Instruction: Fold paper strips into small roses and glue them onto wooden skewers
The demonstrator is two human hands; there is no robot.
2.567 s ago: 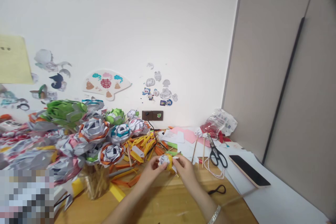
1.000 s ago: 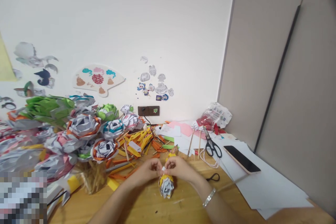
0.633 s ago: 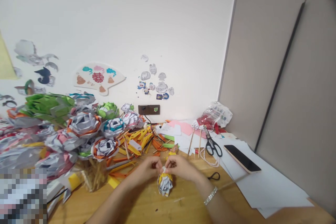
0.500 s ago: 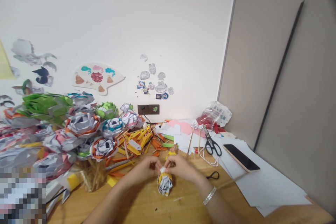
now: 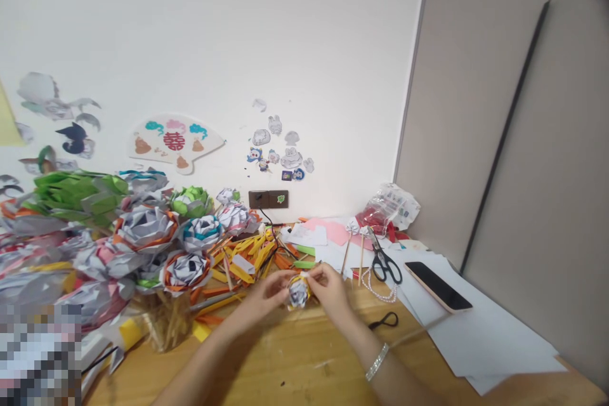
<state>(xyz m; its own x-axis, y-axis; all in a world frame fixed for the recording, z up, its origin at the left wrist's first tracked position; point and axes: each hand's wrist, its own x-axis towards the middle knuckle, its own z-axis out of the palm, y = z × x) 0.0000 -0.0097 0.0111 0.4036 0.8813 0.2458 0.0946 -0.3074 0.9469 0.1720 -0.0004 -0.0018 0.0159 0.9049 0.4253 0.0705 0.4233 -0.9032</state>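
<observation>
A small paper flower, white and grey in the middle with yellow at its edge, is between my two hands above the wooden table. My left hand has its fingers closed on the flower's left side. From the right, my right hand pinches the flower's upper edge between thumb and fingers. The flower's face is turned toward me; its back is hidden.
Many paper flowers stand in a holder at left. Yellow and orange paper strips lie behind my hands. At right are scissors, a bead string, a phone, white sheets and a black loop.
My hands have lifted the flower up and away from me, and its face has turned more toward me. My left hand has shifted from the flower's top to its left side.
</observation>
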